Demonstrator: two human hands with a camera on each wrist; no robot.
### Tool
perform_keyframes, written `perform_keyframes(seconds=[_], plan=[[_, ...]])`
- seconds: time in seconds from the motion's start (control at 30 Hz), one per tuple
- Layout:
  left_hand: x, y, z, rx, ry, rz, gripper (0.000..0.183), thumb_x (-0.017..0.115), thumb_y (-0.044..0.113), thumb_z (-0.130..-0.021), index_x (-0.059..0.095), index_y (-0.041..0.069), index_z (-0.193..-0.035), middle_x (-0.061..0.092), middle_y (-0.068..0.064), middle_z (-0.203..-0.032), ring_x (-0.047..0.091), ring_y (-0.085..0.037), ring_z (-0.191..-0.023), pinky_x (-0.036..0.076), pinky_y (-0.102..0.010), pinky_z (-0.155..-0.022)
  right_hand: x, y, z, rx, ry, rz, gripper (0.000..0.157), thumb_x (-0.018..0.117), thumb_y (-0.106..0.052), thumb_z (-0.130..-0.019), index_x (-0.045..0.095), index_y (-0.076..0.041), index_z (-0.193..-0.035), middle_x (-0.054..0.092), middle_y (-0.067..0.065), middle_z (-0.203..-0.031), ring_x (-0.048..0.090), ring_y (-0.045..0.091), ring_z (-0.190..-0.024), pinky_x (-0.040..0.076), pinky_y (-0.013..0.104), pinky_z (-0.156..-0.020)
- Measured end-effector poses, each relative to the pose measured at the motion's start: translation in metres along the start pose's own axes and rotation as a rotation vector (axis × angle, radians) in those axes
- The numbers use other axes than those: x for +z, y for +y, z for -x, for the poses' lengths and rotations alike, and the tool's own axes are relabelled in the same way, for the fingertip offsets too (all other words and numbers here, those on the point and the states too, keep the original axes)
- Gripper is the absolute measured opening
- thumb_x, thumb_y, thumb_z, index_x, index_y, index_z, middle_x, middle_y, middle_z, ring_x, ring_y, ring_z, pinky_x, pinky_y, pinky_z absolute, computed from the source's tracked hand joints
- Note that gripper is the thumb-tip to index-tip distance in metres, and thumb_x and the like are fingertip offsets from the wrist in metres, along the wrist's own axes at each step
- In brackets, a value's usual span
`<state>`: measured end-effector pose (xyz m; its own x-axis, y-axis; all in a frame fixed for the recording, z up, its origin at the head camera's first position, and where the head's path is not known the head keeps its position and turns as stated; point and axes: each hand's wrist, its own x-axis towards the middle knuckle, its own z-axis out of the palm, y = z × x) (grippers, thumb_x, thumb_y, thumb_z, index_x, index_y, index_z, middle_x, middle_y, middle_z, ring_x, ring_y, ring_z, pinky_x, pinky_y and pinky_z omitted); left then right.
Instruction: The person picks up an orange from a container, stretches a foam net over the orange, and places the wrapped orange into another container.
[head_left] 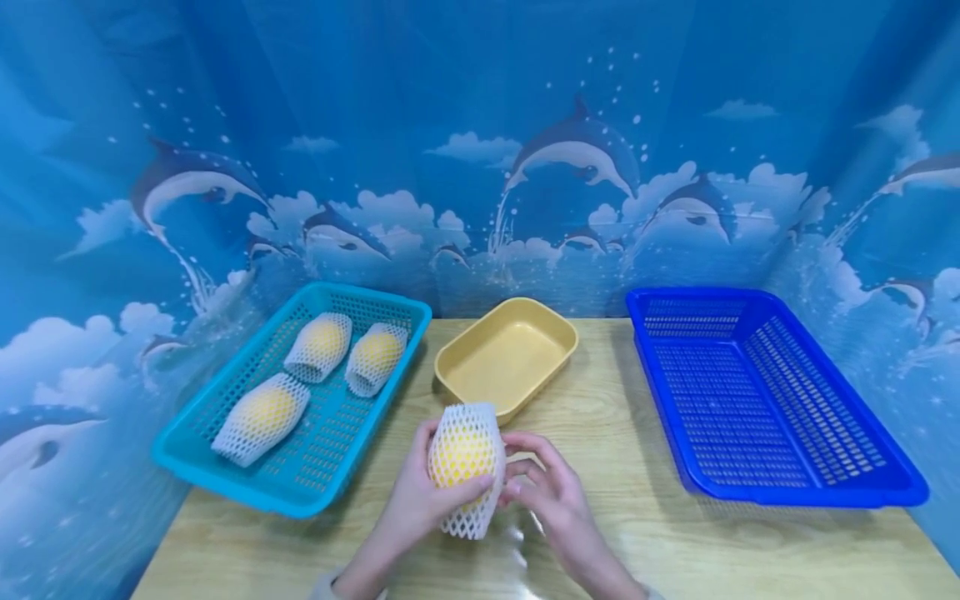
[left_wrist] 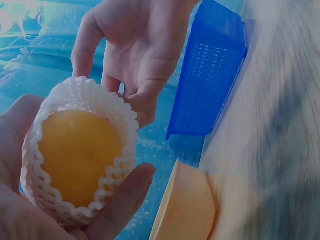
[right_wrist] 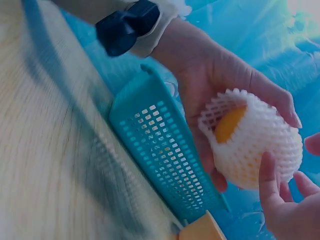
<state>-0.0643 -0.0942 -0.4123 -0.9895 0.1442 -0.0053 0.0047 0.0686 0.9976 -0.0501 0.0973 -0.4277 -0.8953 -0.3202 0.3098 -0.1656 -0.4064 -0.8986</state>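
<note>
In the head view my left hand (head_left: 420,492) holds a yellow-orange round fruit in a white foam net sleeve (head_left: 467,471), its thumb across the front. The left wrist view looks into the sleeve's end, where the smooth fruit (left_wrist: 80,155) shows bare. My right hand (head_left: 551,500) is at the sleeve's right side with loosely bent fingers. One of its fingertips (right_wrist: 268,162) appears to touch the net in the right wrist view, while the thumb lies apart from it. Whether it pinches the net's edge is hard to see.
A teal basket (head_left: 330,498) at left holds three more netted fruits (head_left: 318,346). Just beyond my hands stands a yellow rectangular tub (head_left: 510,358). A blue basket (head_left: 750,400) stands on the right of the wooden table (head_left: 607,425). Behind hangs a dolphin-print curtain (head_left: 480,100).
</note>
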Motion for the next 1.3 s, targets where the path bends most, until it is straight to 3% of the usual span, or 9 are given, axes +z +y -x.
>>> perform_keyframes(seconds=[0.17, 0.33, 0.43, 0.53, 0.7, 1.0, 1.13, 1.3], plan=[[-0.015, 0.008, 0.007, -0.043, 0.024, 0.006, 0.072, 0.087, 0.009, -0.070, 0.047, 0.008, -0.130, 0.058, -0.016, -0.115, 0.063, -0.027, -0.095, 0.057, -0.039, -0.077, 0.007, 0.003, -0.006, -0.083, 0.004, 0.134, 0.030, 0.053, 0.010, -0.093, 0.048, 0.012, -0.123, 0.053, 0.022, -0.114, 0.061, 0.015, -0.095, 0.057, 0.034, -0.076], [-0.032, 0.018, 0.013, -0.062, 0.049, -0.084, 0.074, 0.089, 0.014, -0.068, 0.049, 0.010, -0.131, 0.059, -0.013, -0.114, 0.062, -0.024, -0.094, 0.056, -0.037, -0.077, 0.011, 0.009, -0.015, -0.187, 0.093, 0.439, 0.014, 0.059, 0.008, -0.092, 0.061, 0.000, -0.104, 0.062, 0.013, -0.095, 0.060, 0.013, -0.086, 0.054, 0.028, -0.066], [-0.045, 0.025, 0.016, -0.068, 0.059, -0.139, 0.075, 0.090, 0.015, -0.067, 0.049, 0.013, -0.130, 0.059, -0.013, -0.114, 0.061, -0.025, -0.094, 0.055, -0.038, -0.076, 0.012, 0.016, -0.022, -0.246, 0.144, 0.605, 0.014, 0.065, 0.004, -0.090, 0.063, -0.010, -0.093, 0.063, 0.002, -0.083, 0.059, 0.012, -0.076, 0.052, 0.026, -0.060], [-0.059, 0.032, 0.018, -0.065, 0.058, -0.182, 0.076, 0.090, 0.016, -0.068, 0.047, 0.015, -0.130, 0.058, -0.015, -0.116, 0.061, -0.027, -0.096, 0.054, -0.038, -0.075, 0.017, 0.022, -0.030, -0.276, 0.176, 0.694, 0.018, 0.068, 0.004, -0.087, 0.061, -0.012, -0.086, 0.059, -0.002, -0.073, 0.054, 0.009, -0.066, 0.047, 0.025, -0.051], [-0.081, 0.044, 0.019, -0.044, 0.054, -0.295, 0.079, 0.089, 0.022, -0.072, 0.043, 0.014, -0.135, 0.055, -0.014, -0.122, 0.059, -0.027, -0.101, 0.053, -0.037, -0.076, 0.029, 0.032, -0.045, -0.235, 0.210, 0.738, 0.018, 0.069, 0.000, -0.087, 0.059, -0.012, -0.079, 0.056, -0.006, -0.066, 0.049, 0.004, -0.059, 0.042, 0.022, -0.045], [-0.120, 0.064, 0.017, -0.041, 0.119, -0.505, 0.084, 0.086, 0.030, -0.077, 0.037, 0.009, -0.142, 0.053, -0.017, -0.125, 0.057, -0.029, -0.102, 0.051, -0.036, -0.071, 0.053, 0.049, -0.065, -0.121, 0.174, 0.871, 0.015, 0.068, -0.020, -0.091, 0.057, -0.018, -0.081, 0.050, -0.014, -0.065, 0.046, 0.002, -0.058, 0.042, 0.020, -0.052], [-0.137, 0.070, 0.012, -0.021, 0.120, -0.546, 0.083, 0.083, 0.030, -0.081, 0.034, 0.005, -0.143, 0.051, -0.020, -0.125, 0.057, -0.032, -0.100, 0.053, -0.036, -0.067, 0.065, 0.055, -0.072, -0.053, 0.121, 0.915, 0.019, 0.066, -0.031, -0.093, 0.056, -0.016, -0.089, 0.050, -0.013, -0.067, 0.045, 0.002, -0.058, 0.040, 0.020, -0.055], [-0.158, 0.072, -0.001, -0.011, 0.123, -0.616, 0.083, 0.080, 0.033, -0.083, 0.032, 0.002, -0.142, 0.051, -0.022, -0.121, 0.058, -0.031, -0.094, 0.055, -0.036, -0.062, 0.080, 0.064, -0.084, -0.039, 0.094, 1.032, 0.030, 0.063, -0.046, -0.094, 0.055, -0.017, -0.093, 0.052, -0.010, -0.069, 0.044, 0.002, -0.058, 0.038, 0.020, -0.054]])
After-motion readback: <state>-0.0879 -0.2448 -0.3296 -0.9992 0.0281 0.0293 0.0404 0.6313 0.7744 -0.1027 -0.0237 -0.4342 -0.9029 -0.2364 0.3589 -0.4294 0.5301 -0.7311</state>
